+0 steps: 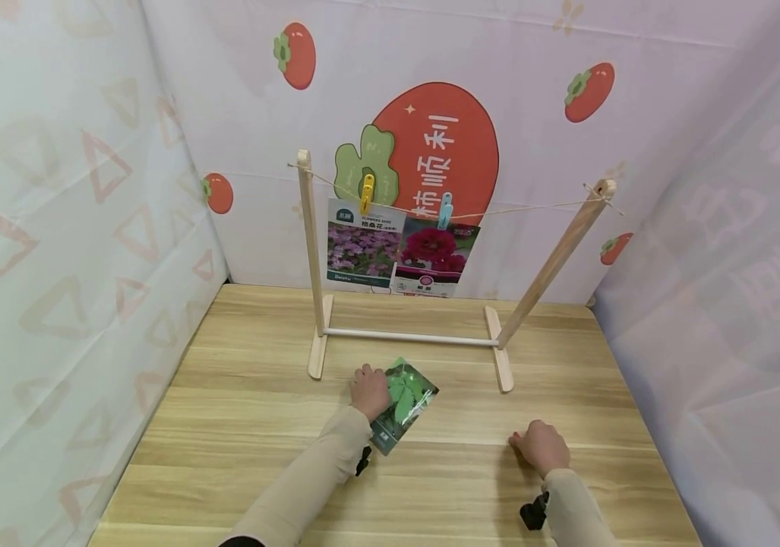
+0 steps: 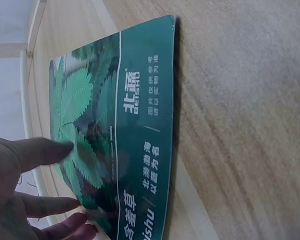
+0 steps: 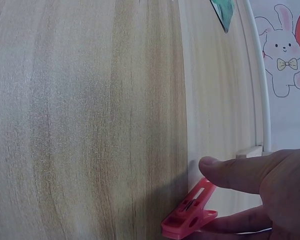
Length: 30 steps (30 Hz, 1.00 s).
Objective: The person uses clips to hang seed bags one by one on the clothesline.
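My left hand (image 1: 369,391) pinches the edge of a green seed packet (image 1: 406,395) printed with fern-like leaves. In the left wrist view the thumb lies on the face of the packet (image 2: 145,125), and the other fingers are at its edge, partly hidden. Over the right part of the table, my right hand (image 1: 543,447) holds a red clothespin (image 3: 190,212) between thumb and fingers. Two more seed packets hang from a string: a purple-flower one (image 1: 362,247) under a yellow clothespin (image 1: 367,194) and a dark pink-flower one (image 1: 434,254) under a blue clothespin (image 1: 445,211).
A wooden stand carries the string (image 1: 519,210) between its left post (image 1: 311,251) and its leaning right post (image 1: 557,262). A white rod (image 1: 410,336) joins the feet low down. Patterned cloth (image 1: 260,137) encloses the wooden table (image 1: 239,425) at the back and sides.
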Tool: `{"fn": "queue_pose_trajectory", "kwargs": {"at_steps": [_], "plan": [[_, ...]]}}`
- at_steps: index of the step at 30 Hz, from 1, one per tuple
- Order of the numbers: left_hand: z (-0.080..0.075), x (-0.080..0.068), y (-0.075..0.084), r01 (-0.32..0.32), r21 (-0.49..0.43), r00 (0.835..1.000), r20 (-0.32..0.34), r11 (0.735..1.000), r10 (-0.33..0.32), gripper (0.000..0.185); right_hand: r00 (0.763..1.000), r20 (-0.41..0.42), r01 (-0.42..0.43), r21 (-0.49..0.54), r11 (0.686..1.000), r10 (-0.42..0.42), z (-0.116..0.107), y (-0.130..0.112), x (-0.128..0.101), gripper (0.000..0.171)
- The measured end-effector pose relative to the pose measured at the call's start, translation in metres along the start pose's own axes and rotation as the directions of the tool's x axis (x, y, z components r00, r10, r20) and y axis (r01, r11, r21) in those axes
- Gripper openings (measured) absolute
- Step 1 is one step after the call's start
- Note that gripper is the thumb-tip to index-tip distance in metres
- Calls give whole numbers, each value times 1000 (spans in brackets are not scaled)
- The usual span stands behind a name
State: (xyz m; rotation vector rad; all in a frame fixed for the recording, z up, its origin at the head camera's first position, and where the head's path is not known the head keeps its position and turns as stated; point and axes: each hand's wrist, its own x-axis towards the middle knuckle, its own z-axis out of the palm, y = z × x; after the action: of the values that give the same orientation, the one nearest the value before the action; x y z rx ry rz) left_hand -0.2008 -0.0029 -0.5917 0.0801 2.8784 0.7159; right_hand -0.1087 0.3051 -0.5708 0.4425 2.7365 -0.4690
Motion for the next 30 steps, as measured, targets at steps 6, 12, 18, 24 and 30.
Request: {"fn": "queue_pose_trajectory", "kwargs": {"at_steps": [6, 12, 18, 24, 30], "plan": [[8, 1, 5, 4, 55, 1000, 15, 998, -5, 50, 1000, -8, -6, 10, 1000, 6, 2, -1, 1, 39], [7, -1, 10, 10, 89, 1000, 13, 996, -11, 55, 999, -21, -27, 40, 999, 28, 2, -4, 1, 40], [12, 3, 3, 49, 88, 999, -24, 995, -47, 53, 998, -38, -43, 61, 997, 46, 3, -4, 0, 39], [11, 7, -12, 31, -92, 998, -43, 995, -35, 36, 997, -73, -32, 57, 998, 36, 4, -2, 1, 33], [10, 13, -25, 47, -245, 999, 3, 968, -48, 19, 996, -76, -34, 63, 997, 38, 6, 0, 2, 35]]}}
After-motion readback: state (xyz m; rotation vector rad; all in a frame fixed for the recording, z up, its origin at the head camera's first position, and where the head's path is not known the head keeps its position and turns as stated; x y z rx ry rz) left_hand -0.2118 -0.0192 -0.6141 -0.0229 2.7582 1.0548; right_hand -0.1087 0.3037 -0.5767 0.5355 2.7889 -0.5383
